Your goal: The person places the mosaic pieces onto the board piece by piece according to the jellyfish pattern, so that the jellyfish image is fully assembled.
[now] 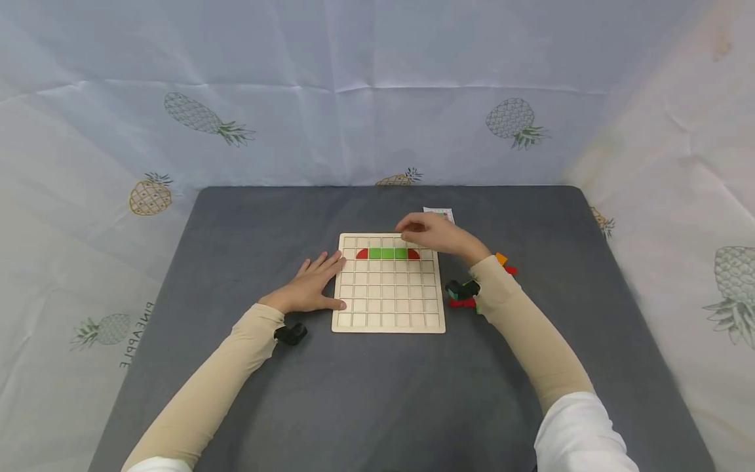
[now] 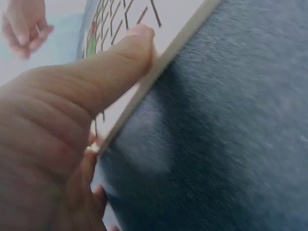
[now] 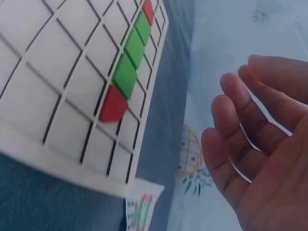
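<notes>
A pale wooden grid board (image 1: 388,321) lies on the dark table. Near its far edge, three green square pieces (image 1: 388,253) sit in a row between two red rounded-corner pieces (image 3: 114,103). My left hand (image 1: 312,282) rests at the board's left edge, fingers spread, with its thumb (image 2: 137,45) on the rim. Above the far right of the board hovers my right hand (image 1: 435,233). Its fingers bend loosely, thumb close to the index finger, and nothing shows between them in the right wrist view.
A small printed card (image 1: 444,214) lies behind the board, partly covered by the right hand. Loose pieces lie to the right of the board, including an orange one (image 1: 501,258) and a red one (image 1: 463,303); the right forearm hides some. Pineapple-print cloth (image 1: 354,144) hangs around the table.
</notes>
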`<state>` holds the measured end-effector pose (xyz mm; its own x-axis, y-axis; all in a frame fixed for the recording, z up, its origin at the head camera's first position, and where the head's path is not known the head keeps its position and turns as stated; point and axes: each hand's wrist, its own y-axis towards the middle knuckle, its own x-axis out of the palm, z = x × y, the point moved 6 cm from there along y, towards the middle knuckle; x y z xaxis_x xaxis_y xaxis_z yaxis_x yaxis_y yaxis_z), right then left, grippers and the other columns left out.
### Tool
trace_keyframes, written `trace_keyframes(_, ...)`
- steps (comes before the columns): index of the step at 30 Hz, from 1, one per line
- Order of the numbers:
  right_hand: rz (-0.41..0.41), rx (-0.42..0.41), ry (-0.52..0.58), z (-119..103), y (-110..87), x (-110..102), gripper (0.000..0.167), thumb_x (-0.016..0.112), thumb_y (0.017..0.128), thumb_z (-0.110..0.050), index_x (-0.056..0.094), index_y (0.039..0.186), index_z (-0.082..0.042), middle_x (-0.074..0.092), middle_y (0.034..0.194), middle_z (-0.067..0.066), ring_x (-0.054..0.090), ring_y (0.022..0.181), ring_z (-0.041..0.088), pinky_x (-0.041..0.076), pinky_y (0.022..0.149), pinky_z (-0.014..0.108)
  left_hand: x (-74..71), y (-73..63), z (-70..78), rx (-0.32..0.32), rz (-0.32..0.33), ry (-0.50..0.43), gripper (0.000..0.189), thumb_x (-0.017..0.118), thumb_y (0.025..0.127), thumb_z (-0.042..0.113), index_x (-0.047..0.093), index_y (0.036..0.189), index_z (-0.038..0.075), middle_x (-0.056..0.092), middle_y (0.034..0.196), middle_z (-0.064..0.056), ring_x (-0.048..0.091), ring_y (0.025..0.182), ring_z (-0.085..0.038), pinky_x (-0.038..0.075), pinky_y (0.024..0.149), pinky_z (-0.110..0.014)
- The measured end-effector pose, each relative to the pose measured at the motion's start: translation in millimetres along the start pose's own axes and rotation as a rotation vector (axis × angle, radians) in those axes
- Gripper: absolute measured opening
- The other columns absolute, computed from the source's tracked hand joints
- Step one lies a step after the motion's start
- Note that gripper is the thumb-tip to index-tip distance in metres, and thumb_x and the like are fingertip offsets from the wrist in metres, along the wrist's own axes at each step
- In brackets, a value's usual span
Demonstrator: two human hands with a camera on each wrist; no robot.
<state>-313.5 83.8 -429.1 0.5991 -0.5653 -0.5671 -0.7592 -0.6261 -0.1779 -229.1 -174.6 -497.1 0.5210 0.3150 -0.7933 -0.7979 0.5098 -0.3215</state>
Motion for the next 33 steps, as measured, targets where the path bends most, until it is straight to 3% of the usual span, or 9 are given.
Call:
trace_keyframes(7,0.098,0.070,-0.002,27.3,-35.0,-21.4,0.039,0.055,0.106,-0.030,0.061,0.136,-0.005,0.063,0.130,0.013,0.060,0.118,0.028,0.050,0.103,0.049,-2.9,-1.5,-10.2,0.024,0.010,-0.125,0.102,0.079,0.087,0.042,0.019,0.164,0.015,0.010,0.172,-0.009,-0.003,0.160,-0.033,-0.005,0.128,-0.057)
trace_keyframes(10,0.134,0.117,0.019,40.2,-48.9,-29.2,0.042,0.055,0.106,-0.031,0.059,0.138,-0.005,0.061,0.134,0.015,0.059,0.122,0.031,0.049,0.106,0.052,-4.7,-2.0,-8.7,0.026,0.004,-0.115,0.101,0.079,0.087,0.042,0.020,0.164,0.014,0.012,0.172,-0.010,-0.003,0.160,-0.034,-0.007,0.127,-0.059)
trace_keyframes(15,0.194,0.143,0.015,53.3,-69.7,-45.4,0.044,0.054,0.106,-0.032,0.058,0.139,-0.003,0.060,0.136,0.017,0.056,0.124,0.033,0.047,0.108,0.055,-7.7,-4.2,-4.1,-0.030,-0.001,-0.050,0.100,0.079,0.086,0.044,0.022,0.164,0.017,0.011,0.173,-0.008,-0.003,0.160,-0.036,-0.014,0.122,-0.067)
trace_keyframes(17,0.211,0.159,0.010,55.9,-79.1,-51.7,0.044,0.053,0.106,-0.032,0.057,0.139,-0.004,0.059,0.137,0.018,0.055,0.125,0.034,0.046,0.109,0.056,-9.7,-4.9,-1.6,-0.052,0.010,0.012,0.099,0.079,0.086,0.046,0.024,0.163,0.018,0.013,0.172,-0.010,0.002,0.159,-0.039,-0.008,0.122,-0.070)
trace_keyframes(19,0.217,0.174,0.004,58.0,-89.5,-56.8,0.044,0.052,0.107,-0.034,0.057,0.139,-0.004,0.058,0.139,0.019,0.054,0.125,0.034,0.046,0.108,0.056,-11.3,-4.6,0.8,-0.065,0.027,0.087,0.097,0.078,0.086,0.048,0.026,0.163,0.019,0.019,0.169,-0.014,0.012,0.156,-0.041,0.007,0.123,-0.068)
trace_keyframes(23,0.220,0.196,0.010,65.4,-106.3,-62.2,0.045,0.050,0.107,-0.037,0.056,0.140,-0.006,0.056,0.141,0.018,0.054,0.124,0.036,0.047,0.103,0.055,-12.3,-1.2,4.4,-0.095,0.014,0.173,0.098,0.079,0.085,0.049,0.027,0.162,0.018,0.038,0.150,-0.019,0.038,0.133,-0.038,0.036,0.109,-0.056)
trace_keyframes(26,0.224,0.210,-0.002,72.4,-113.3,-62.6,0.047,0.049,0.107,-0.037,0.056,0.140,-0.004,0.057,0.140,0.019,0.055,0.121,0.039,0.050,0.099,0.054,-11.3,2.2,5.3,-0.121,-0.046,0.141,0.100,0.080,0.086,0.047,0.024,0.162,0.016,0.044,0.148,-0.019,0.046,0.133,-0.035,0.044,0.106,-0.054)
trace_keyframes(30,0.227,0.229,0.000,79.0,-120.5,-62.4,0.049,0.050,0.107,-0.038,0.055,0.141,-0.003,0.057,0.141,0.020,0.056,0.122,0.040,0.050,0.100,0.056,-9.7,4.8,3.7,-0.163,-0.123,0.072,0.102,0.078,0.088,0.046,0.016,0.163,0.017,0.044,0.156,-0.022,0.050,0.140,-0.037,0.044,0.110,-0.056)
trace_keyframes(33,0.233,0.233,0.025,84.4,-127.1,-64.4,0.049,0.051,0.107,-0.038,0.055,0.141,-0.003,0.056,0.142,0.022,0.055,0.127,0.039,0.047,0.106,0.058,-8.5,6.0,2.1,-0.183,-0.154,0.053,0.103,0.077,0.088,0.048,0.012,0.162,0.020,0.053,0.148,-0.024,0.060,0.128,-0.034,0.048,0.105,-0.052)
